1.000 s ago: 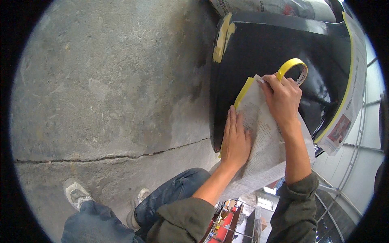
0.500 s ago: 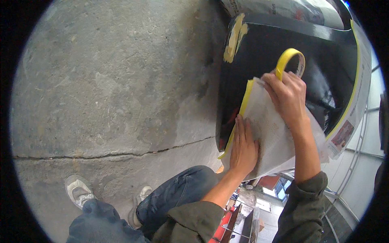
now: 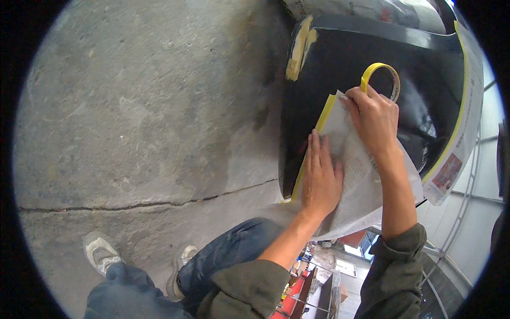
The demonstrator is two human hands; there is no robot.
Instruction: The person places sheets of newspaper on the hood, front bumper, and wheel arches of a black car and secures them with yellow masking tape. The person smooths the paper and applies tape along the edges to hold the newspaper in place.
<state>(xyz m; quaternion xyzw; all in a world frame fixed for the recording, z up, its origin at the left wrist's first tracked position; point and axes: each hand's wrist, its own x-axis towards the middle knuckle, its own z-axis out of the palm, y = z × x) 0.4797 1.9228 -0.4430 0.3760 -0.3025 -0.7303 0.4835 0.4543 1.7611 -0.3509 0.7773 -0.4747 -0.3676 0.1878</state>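
Note:
A sheet of masking paper [image 3: 361, 181], edged with yellow tape [image 3: 325, 112], lies over the lower part of a glossy black vehicle panel [image 3: 345, 61]. My left hand [image 3: 321, 183] lies flat on the sheet, fingers stretched along the taped edge and pressed to it. My right hand [image 3: 376, 119] is closed at the sheet's upper corner. A roll of yellow masking tape [image 3: 375, 68] sticks up from its fingers, and they also pinch the paper's corner. Part of the roll is hidden by the hand.
Beige filler [image 3: 300, 50] marks the panel's upper left corner. Newspaper [image 3: 451, 159] with yellow tape covers the right border, and more newspaper [image 3: 372, 13] lies along the top. Left of the panel spreads a cracked concrete floor [image 3: 149, 117]. Shelving [image 3: 305, 292] stands at the lower right.
My left hand has slid upward along the taped edge. The right hand, with the tape roll and the paper's corner, has shifted slightly up and left. The paper's lower left end now lies nearer the panel.

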